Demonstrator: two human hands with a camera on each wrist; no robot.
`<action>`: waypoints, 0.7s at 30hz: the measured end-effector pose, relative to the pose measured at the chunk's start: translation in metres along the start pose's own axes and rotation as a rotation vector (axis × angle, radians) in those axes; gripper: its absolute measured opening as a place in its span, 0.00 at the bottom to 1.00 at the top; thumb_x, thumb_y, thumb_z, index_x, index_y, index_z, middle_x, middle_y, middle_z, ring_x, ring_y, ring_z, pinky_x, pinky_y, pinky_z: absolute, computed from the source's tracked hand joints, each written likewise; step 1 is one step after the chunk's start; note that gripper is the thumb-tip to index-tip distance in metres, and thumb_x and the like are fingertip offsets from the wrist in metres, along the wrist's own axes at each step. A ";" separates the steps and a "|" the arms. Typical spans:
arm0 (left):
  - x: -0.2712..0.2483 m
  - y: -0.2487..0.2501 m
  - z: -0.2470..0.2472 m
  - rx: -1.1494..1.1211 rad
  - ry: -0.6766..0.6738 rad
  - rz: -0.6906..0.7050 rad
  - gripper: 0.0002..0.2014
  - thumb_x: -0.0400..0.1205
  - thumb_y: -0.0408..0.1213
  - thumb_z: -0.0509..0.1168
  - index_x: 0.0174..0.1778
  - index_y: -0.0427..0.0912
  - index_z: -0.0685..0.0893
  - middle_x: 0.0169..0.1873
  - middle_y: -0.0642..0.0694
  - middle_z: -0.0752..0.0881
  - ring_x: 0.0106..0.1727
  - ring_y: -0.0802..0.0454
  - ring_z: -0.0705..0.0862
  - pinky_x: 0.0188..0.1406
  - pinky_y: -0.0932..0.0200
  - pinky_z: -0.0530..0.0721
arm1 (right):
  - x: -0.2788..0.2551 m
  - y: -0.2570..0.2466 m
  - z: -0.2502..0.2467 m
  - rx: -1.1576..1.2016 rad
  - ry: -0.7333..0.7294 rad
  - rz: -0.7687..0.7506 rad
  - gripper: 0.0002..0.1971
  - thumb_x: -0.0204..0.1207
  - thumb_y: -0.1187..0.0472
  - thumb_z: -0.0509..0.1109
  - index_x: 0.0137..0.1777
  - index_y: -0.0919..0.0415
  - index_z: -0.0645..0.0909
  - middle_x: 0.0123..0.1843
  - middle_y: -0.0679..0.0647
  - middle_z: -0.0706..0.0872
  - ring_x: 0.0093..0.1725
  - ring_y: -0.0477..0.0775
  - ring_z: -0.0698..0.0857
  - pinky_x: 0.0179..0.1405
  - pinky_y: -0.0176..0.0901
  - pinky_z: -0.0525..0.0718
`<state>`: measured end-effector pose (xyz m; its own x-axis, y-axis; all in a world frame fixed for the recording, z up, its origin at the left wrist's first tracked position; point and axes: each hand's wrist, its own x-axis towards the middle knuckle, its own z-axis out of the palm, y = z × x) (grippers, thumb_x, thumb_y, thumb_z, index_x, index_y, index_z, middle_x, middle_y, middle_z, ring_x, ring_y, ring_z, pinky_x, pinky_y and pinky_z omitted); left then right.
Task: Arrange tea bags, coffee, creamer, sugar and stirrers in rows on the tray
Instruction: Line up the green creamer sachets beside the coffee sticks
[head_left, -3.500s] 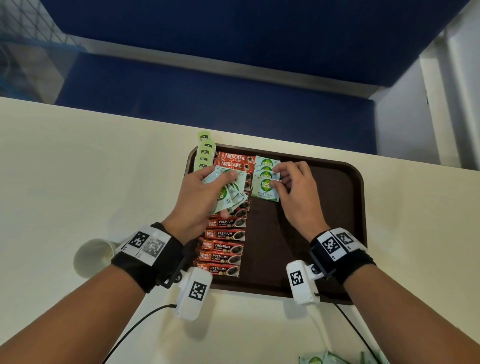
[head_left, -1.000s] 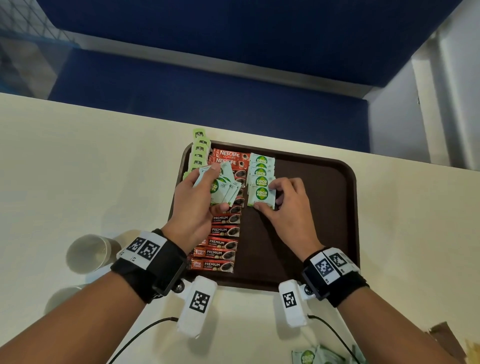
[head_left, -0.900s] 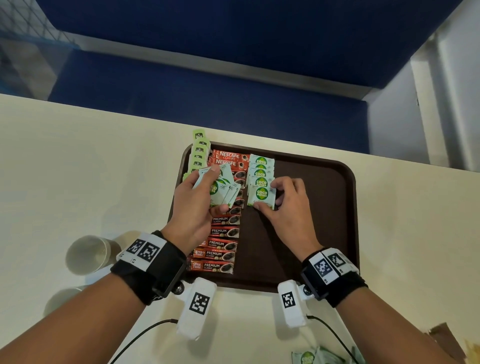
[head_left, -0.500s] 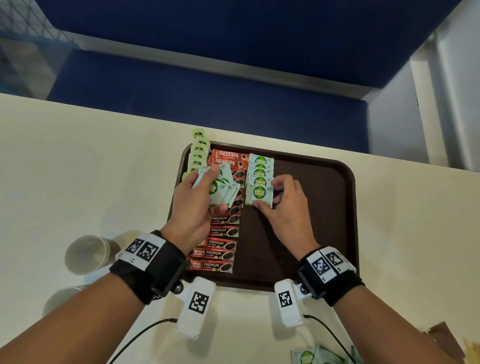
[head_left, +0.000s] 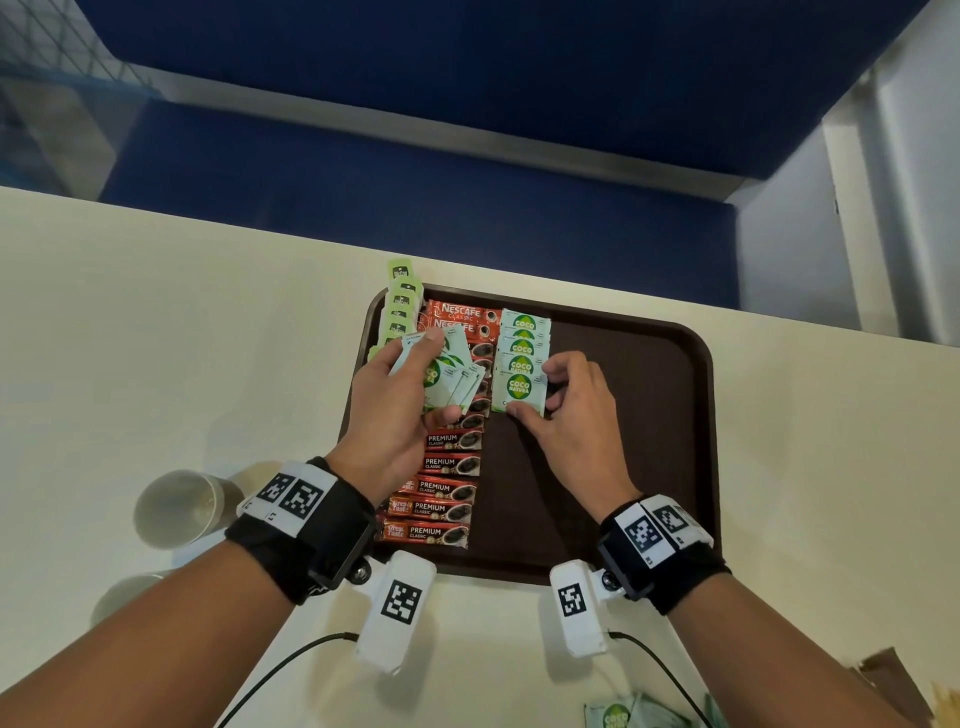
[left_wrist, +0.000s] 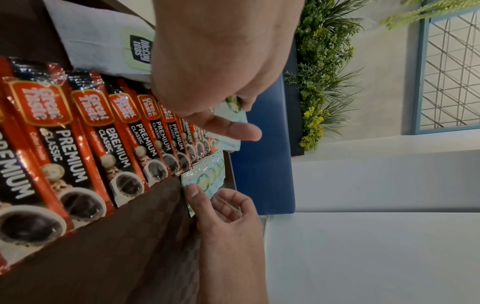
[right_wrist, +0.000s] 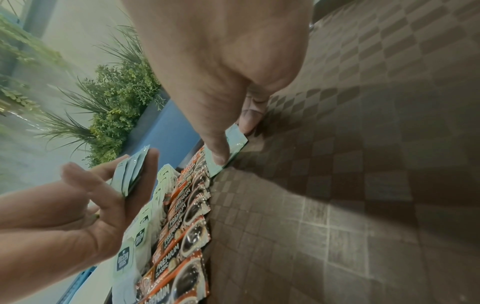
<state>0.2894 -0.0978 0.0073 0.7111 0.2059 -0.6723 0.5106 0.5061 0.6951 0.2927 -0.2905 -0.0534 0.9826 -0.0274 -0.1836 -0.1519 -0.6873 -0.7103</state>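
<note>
Three rows stand on the tray (head_left: 675, 441): tea bags (head_left: 400, 312), coffee sticks (head_left: 441, 488) and Coco Natura sachets (head_left: 519, 364). Right hand (head_left: 571, 421) pinches the nearest sachet (head_left: 518, 391) by its edges, flat on the tray at the row's near end. Left hand (head_left: 395, 410) grips a fanned stack of sachets (head_left: 452, 379) above the coffee. Sachets are probably light, thin, glossy — apt to slide — so edges or corners suit best.
</note>
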 end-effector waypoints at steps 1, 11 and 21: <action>0.000 0.000 0.000 0.001 0.000 -0.001 0.10 0.89 0.45 0.74 0.64 0.49 0.89 0.51 0.48 0.98 0.49 0.50 0.98 0.24 0.63 0.88 | 0.000 0.000 0.000 0.000 0.000 0.001 0.26 0.76 0.58 0.87 0.67 0.53 0.76 0.65 0.51 0.78 0.44 0.38 0.79 0.46 0.17 0.77; 0.001 0.001 0.000 0.001 0.000 -0.002 0.12 0.89 0.45 0.74 0.67 0.49 0.88 0.48 0.49 0.98 0.48 0.51 0.98 0.24 0.63 0.90 | 0.003 -0.002 0.001 -0.022 0.000 -0.003 0.26 0.77 0.55 0.86 0.67 0.51 0.75 0.65 0.49 0.78 0.44 0.36 0.80 0.43 0.19 0.78; 0.002 -0.002 0.000 0.006 -0.002 -0.005 0.13 0.89 0.45 0.73 0.68 0.48 0.88 0.50 0.49 0.98 0.50 0.49 0.98 0.24 0.62 0.89 | 0.001 -0.008 -0.005 0.000 0.044 0.004 0.25 0.76 0.52 0.87 0.66 0.52 0.77 0.66 0.49 0.76 0.46 0.38 0.81 0.45 0.20 0.80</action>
<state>0.2896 -0.0981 0.0046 0.7097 0.2014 -0.6751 0.5170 0.5021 0.6933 0.2957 -0.2883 -0.0443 0.9858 -0.0619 -0.1559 -0.1554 -0.6872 -0.7096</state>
